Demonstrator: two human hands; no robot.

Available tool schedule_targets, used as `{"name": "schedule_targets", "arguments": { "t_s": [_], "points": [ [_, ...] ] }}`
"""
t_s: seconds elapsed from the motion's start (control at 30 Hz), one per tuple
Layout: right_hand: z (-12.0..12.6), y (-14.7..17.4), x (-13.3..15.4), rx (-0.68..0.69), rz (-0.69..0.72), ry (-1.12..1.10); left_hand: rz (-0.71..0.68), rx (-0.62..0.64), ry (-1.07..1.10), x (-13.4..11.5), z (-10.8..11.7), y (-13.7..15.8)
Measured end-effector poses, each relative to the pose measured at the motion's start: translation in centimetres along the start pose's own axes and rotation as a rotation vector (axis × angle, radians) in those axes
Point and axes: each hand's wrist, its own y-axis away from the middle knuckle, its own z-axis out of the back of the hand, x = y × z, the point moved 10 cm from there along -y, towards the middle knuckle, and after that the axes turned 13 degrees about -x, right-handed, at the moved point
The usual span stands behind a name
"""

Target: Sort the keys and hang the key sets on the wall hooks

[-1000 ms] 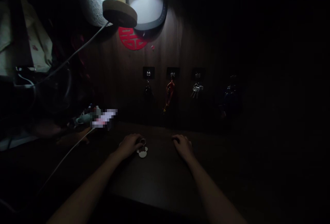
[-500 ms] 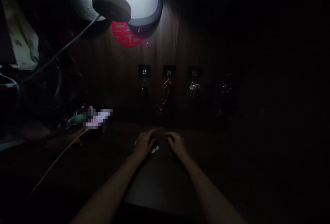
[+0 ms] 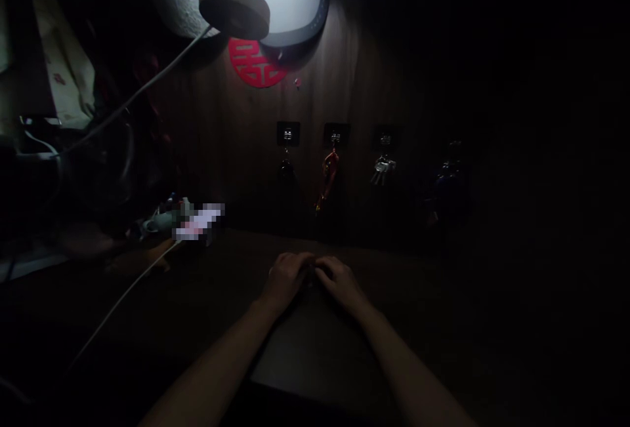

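Observation:
My left hand [image 3: 289,277] and my right hand [image 3: 339,279] meet over the dark wooden surface [image 3: 305,348], fingertips close together. The fingers of both are bent and closed inward. A small dark thing with a faint glint [image 3: 311,274] shows between the thumbs, too dim to name. Whatever the fingers hold is hidden by the hands and the dark.
A phone-like bright panel [image 3: 201,222], blurred out, stands at left with a white cable [image 3: 125,296]. Keys [image 3: 382,168] and a red tasselled charm [image 3: 329,171] hang from wall hooks. Above are a round lamp [image 3: 235,7], a cap [image 3: 290,7] and a red paper cutting [image 3: 253,73].
My hands have come together from a gap apart. The white pieces that showed beside my left hand are out of sight. The whole view has shifted slightly, with the wall things further right.

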Motion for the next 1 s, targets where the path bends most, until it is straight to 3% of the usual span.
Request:
{"name": "schedule_targets", "arguments": {
  "t_s": [0.13,0.27,0.6,0.77,1.0],
  "points": [
    [0.3,-0.2,0.4,-0.023,-0.004,-0.035,0.003,-0.038,-0.004,-0.2,0.6,-0.1],
    [0.4,-0.2,0.2,-0.03,-0.097,-0.134,0.037,-0.034,0.009,0.2,0.7,-0.1],
    [0.1,-0.3,-2.4,-0.125,-0.369,-0.405,0.293,-0.087,0.063,3.3,1.6,-0.3],
    [-1.2,0.1,-3.3,-0.11,-0.547,-0.653,0.242,-0.055,0.07,2.3,1.6,-0.5],
    [-1.1,0.0,-2.6,-0.134,-0.542,-0.759,0.2,-0.06,0.079,1.4,1.7,-0.6]
  ]
}}
